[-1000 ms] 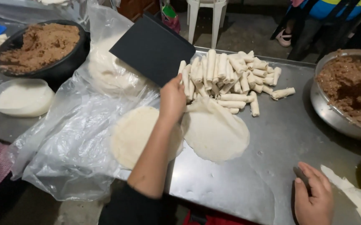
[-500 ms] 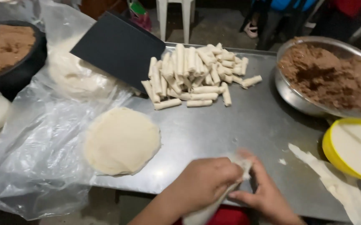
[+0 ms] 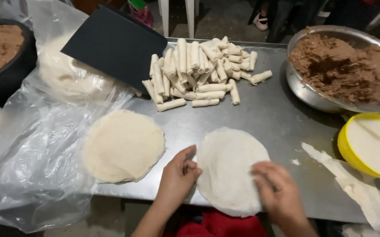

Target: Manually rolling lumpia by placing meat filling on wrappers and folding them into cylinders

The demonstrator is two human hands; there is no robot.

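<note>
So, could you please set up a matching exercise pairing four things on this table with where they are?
Things:
1. single round wrapper
2. stack of wrappers
3. pile of rolls
4. metal bowl of brown filling

Places:
A. far right corner
B. on the clear plastic sheet
C. under the left hand and right hand
D. beside the dark board

Pairs: 1-C, 2-B, 3-D, 4-A

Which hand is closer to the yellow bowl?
The right hand. It rests on the round wrapper, on the side toward the yellow bowl; the left hand is at the wrapper's far edge.
</note>
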